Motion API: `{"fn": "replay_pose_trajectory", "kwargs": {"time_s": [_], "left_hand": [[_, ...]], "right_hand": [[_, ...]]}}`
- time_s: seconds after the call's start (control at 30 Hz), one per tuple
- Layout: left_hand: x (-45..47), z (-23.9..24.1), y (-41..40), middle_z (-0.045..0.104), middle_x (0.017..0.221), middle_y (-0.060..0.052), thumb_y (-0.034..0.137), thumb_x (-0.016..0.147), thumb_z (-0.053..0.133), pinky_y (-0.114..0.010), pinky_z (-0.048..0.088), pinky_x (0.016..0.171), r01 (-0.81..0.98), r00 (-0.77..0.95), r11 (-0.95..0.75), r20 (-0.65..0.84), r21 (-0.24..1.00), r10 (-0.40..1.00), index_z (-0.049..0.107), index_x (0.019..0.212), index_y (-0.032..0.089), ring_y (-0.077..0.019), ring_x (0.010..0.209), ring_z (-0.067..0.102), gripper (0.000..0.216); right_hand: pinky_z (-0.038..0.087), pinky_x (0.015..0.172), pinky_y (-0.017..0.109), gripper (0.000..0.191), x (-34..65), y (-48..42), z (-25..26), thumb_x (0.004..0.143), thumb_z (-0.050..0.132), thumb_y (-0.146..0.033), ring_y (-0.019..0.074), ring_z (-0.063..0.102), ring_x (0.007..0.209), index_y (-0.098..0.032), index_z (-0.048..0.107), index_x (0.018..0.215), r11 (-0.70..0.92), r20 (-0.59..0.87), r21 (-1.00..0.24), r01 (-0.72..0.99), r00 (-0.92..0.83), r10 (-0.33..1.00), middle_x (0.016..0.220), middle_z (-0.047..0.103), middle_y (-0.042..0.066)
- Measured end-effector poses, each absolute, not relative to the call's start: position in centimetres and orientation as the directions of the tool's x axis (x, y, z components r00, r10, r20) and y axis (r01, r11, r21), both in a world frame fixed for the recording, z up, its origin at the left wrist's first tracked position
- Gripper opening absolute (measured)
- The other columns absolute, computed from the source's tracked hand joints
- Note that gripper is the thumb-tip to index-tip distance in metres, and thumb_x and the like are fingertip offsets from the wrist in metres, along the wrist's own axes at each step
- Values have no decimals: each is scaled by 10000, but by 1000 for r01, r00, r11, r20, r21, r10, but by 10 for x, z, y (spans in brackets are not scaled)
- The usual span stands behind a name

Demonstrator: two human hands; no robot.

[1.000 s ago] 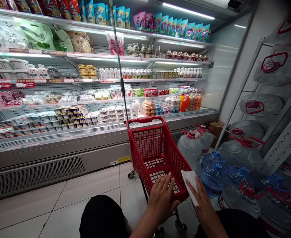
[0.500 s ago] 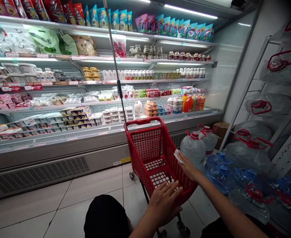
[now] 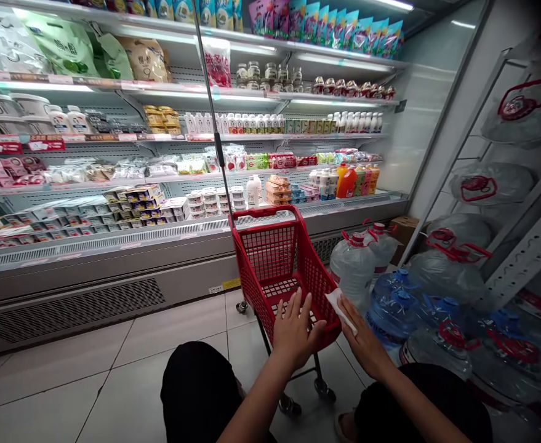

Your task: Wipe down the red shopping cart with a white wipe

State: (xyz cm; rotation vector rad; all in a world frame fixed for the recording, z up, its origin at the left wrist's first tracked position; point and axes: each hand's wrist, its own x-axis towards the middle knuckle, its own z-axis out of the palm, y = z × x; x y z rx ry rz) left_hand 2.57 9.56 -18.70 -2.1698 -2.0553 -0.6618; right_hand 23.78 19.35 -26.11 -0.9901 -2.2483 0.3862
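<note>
A small red plastic shopping cart (image 3: 314, 289) with lattice sides stands in front of me. My left hand (image 3: 293, 326) is over its near end, fingers spread and holding nothing; I cannot tell whether it touches the rim. By the cart's near right corner, my right hand (image 3: 365, 338) holds a folded white wipe (image 3: 341, 311), tissue or thin cloth, against its palm and fingers. The wipe is beside the right rim. A thin metal pole (image 3: 211, 98) with a black sleeve rises from the cart's far left corner. The cart's wheels (image 3: 324, 390) rest on the tiles.
A refrigerated display case (image 3: 113, 258) with shelves of dairy cups, bottles and bags runs across the back. Large water bottles (image 3: 397, 304) crowd the floor at right, close to my right arm, beside a metal rack (image 3: 526, 258). Pale floor tiles (image 3: 159, 332) extend left.
My right hand has drawn back toward me along the cart's right side with the wipe. My left hand has lifted and spread its fingers. The view has shifted slightly.
</note>
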Motion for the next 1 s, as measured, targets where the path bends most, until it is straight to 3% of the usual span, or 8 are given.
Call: {"fn": "replay_pose_trajectory", "kwargs": {"time_s": [0.17, 0.43, 0.7, 1.0], "left_hand": [[60, -201, 105, 217, 1724, -129, 703, 1030, 332, -539, 294, 1268, 972, 60, -147, 408, 185, 911, 215, 1667, 175, -304, 1591, 236, 835], [60, -216, 91, 349, 1668, -183, 757, 1006, 323, -450, 321, 1253, 949, 193, -275, 404, 156, 894, 326, 1613, 73, -311, 1547, 346, 914], [44, -201, 76, 478, 1602, -141, 732, 1017, 342, -416, 293, 1261, 919, 313, -370, 317, 137, 895, 390, 1587, 123, -261, 1498, 441, 835], [-15, -178, 68, 575, 1538, -39, 642, 1032, 446, -409, 312, 1256, 871, 415, -469, 292, 146, 861, 433, 1568, 277, -218, 1422, 538, 648]], "right_hand": [[275, 1285, 525, 626, 246, 147, -257, 1096, 297, -365, 237, 208, 1593, -344, 76, 1681, 706, 442, -393, 589, -552, 707, 1733, 230, 7], [282, 1281, 511, 598, 261, 189, -235, 1087, 327, -323, 213, 294, 1566, -352, 188, 1667, 830, 382, -213, 515, -738, 556, 1704, 303, -3], [340, 1260, 487, 537, 211, 268, -195, 1091, 282, -335, 194, 364, 1534, -330, 343, 1625, 864, 330, -220, 453, -799, 503, 1649, 418, -5], [271, 1291, 532, 536, 222, 205, -216, 1029, 398, -203, 209, 375, 1530, -293, 489, 1549, 952, 436, -154, 263, -847, 304, 1507, 601, 22]]}}
